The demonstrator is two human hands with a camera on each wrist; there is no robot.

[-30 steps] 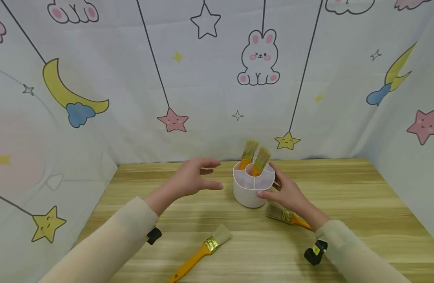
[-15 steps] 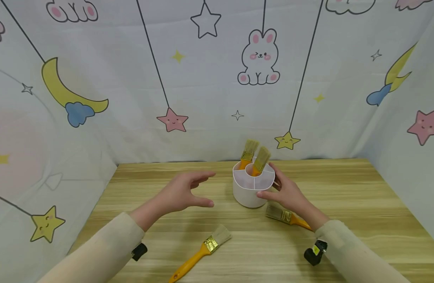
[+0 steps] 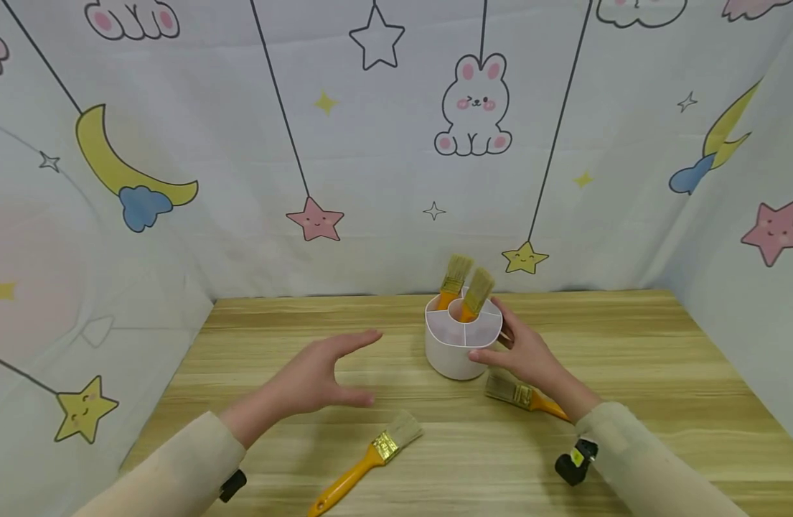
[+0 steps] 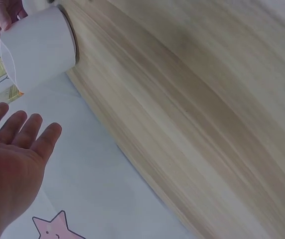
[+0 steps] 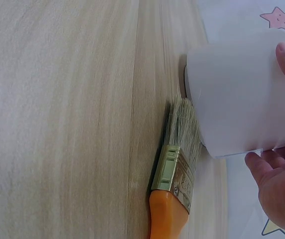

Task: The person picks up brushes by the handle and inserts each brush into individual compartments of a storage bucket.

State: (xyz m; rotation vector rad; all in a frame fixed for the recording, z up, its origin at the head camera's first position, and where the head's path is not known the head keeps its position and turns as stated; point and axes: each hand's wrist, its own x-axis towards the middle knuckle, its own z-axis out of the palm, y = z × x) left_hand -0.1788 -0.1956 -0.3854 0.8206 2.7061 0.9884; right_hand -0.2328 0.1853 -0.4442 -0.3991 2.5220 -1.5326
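Note:
A white round divided brush holder (image 3: 449, 360) stands upright on the table. My right hand (image 3: 532, 353) grips its right side, thumb in front and fingers behind. Two paintbrushes are in the holder, bristles up: one paintbrush (image 3: 479, 291) in the centre ring, another paintbrush (image 3: 457, 273) in a back compartment. My left hand (image 3: 306, 379) hangs over the table left of the holder, fingers and thumb spread, holding nothing. Below and right of it lies a paintbrush (image 3: 354, 476) with an orange handle. A further paintbrush (image 5: 170, 199) lies under my right wrist, bristles close to the holder's base.
The wood-grain table (image 3: 661, 373) ends at a white cloth backdrop (image 3: 383, 165) printed with stars, moons and a rabbit. Cloth also walls the left and right sides. A small black camera (image 3: 575, 462) is on the right wrist.
My left hand has drawn back from beside the holder, moving left and toward me, with thumb and fingers spreading wider. The right hand, holder and paintbrushes have stayed in place.

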